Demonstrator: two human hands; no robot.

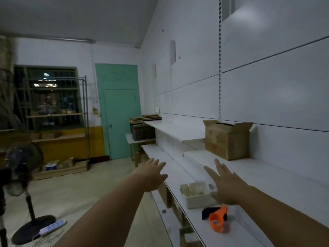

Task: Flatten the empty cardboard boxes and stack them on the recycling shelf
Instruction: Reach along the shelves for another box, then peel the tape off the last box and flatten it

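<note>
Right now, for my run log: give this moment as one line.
left hand: open, empty | right hand: open, empty | cardboard box: upright, unflattened, on shelf | stage: reaching

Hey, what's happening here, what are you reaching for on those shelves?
A person stretches both bare arms toward white wall shelves. The left hand and right hand are open and hold nothing. Ahead, an open cardboard box stands upright on the upper shelf, not yet flattened. Farther along, a pile of flattened cardboard already lies at the shelves' far end.

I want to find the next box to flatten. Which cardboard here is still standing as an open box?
The brown box on the upper shelf ahead of the right hand; the far pile already lies flat.
</note>
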